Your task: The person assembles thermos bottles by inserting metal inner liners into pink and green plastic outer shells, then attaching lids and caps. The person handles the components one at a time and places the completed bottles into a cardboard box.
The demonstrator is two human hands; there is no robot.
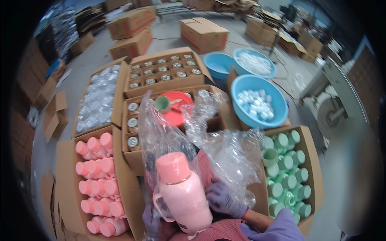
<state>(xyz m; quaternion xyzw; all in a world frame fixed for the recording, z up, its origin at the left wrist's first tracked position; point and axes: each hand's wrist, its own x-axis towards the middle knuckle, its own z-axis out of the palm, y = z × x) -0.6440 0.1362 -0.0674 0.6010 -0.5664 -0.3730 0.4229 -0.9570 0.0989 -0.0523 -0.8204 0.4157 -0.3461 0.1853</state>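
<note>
Pink flask shows a small dark label, blurred beyond reading.

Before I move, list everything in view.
Large flask: one, pink, bottom centre
Boxed flasks: many, pink, left carton
Green flasks: many, green, right carton
Disc: one, red, centre carton
Cup: one, green, on disc
Metal-topped items: many, silver, centre cartons
Wrapped items: many, clear, rear-left carton
Plastic film: several, clear, centre
Basins: three, blue, rear right
Cartons: many, brown, around
Left hand: one, purple glove, flask's left
Right hand: one, purple glove, flask's right
</note>
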